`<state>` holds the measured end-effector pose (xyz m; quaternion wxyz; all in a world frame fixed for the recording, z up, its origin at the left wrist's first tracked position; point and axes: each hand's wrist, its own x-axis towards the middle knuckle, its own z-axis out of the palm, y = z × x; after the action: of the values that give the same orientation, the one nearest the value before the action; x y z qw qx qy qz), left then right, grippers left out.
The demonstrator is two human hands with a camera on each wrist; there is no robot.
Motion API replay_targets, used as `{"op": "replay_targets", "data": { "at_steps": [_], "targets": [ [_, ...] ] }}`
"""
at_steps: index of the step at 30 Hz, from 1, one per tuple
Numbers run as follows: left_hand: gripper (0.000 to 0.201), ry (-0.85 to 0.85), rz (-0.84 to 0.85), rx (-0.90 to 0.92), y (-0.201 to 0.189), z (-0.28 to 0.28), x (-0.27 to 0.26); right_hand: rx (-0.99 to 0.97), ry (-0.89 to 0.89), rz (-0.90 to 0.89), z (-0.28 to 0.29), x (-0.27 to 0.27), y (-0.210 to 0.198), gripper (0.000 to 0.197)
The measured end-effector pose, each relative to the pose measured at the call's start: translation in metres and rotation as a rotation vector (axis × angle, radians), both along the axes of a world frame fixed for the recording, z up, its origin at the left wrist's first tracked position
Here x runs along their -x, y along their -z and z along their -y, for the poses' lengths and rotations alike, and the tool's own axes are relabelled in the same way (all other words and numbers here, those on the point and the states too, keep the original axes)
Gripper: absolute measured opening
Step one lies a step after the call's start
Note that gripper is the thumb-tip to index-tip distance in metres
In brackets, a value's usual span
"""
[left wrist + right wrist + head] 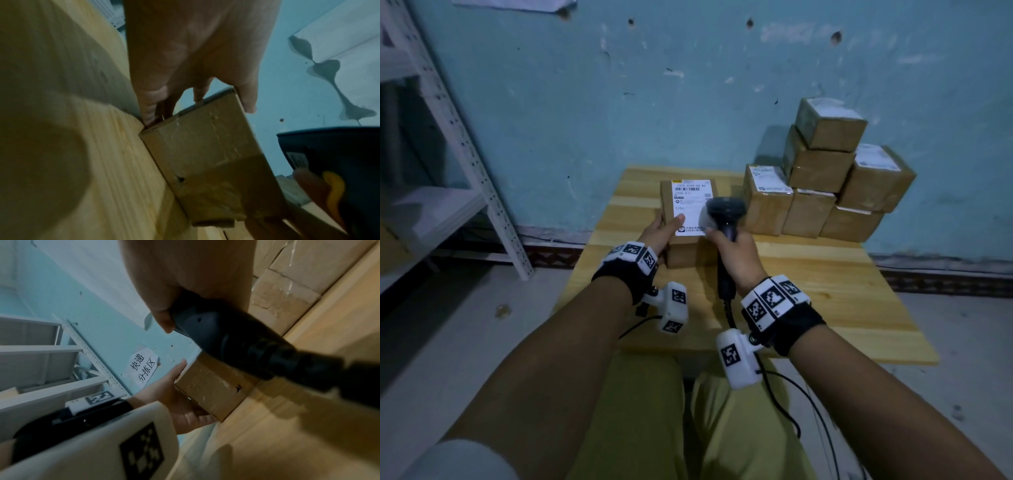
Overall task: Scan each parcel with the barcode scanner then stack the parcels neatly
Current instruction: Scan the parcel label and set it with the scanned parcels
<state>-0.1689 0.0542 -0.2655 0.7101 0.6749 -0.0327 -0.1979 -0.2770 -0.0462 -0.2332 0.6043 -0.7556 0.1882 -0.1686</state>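
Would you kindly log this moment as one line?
left hand holds parcel | right hand holds scanner | stack behind

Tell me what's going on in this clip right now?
A person is scanning a parcel at a wooden table. Their left hand holds a cardboard parcel by its left edge, thumb resting on the white shipping label. Their right hand grips a black barcode scanner, its head over the label's right side. Other parcels are already stacked against the blue wall at the table's back right.
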Motion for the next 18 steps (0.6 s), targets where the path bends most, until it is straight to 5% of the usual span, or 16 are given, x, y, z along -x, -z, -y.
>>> {"op": "replay_targets", "data": {
  "at_steps": [15,18],
  "targets": [
    [0.029,-0.043,-0.111,0.111,-0.021,0.086,-0.087,0.080,-0.018,-0.046,0.060,-0.099,-0.027,0.023],
    [0.037,-0.030,-0.152,0.154,-0.016,0.097,-0.096,0.240,0.004,-0.109,0.065,-0.120,-0.014,0.047]
  ]
}}
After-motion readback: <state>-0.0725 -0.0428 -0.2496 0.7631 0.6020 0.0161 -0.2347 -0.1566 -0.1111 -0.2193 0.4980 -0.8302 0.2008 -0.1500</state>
